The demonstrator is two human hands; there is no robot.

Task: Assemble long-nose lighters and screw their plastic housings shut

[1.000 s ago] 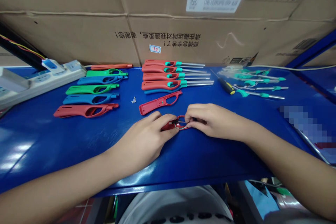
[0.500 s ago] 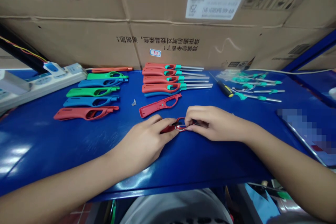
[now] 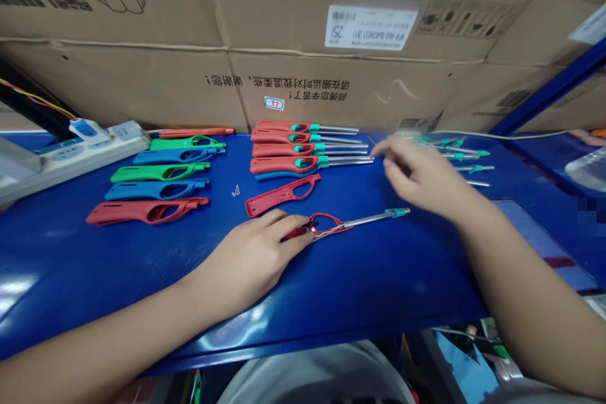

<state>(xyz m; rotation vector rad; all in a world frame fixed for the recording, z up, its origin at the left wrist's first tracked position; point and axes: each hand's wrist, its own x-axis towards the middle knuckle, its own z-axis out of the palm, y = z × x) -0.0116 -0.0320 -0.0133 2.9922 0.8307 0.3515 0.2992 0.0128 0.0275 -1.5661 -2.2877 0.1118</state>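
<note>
My left hand (image 3: 265, 249) is closed on a red lighter half-shell (image 3: 326, 221), its fingers pressing wires and small parts at the handle end. From this half-shell a metal tube (image 3: 372, 219) with a teal end piece points right, lying on the table. My right hand (image 3: 421, 170) is over the screwdriver, thumb and fingers apart. Only the thin screwdriver shaft (image 3: 370, 138) shows beyond the fingertips; its handle is hidden beneath the hand. A matching red half-shell (image 3: 281, 196), inner side up, rests just behind my left hand. Several small screws (image 3: 235, 191) lie left of it.
Red lighters (image 3: 274, 150) with metal tubes lie in a row at the back. Green and blue shells (image 3: 156, 189) are stacked at left, near a power strip (image 3: 71, 154). Tube assemblies (image 3: 464, 155) lie back right. A cardboard box (image 3: 156, 76) stands behind; a phone-like slab (image 3: 534, 243) lies right.
My right hand has left the half-shell and moved up and right to the screwdriver, uncovering the metal tube. My left hand keeps its hold. The view has shifted slightly.
</note>
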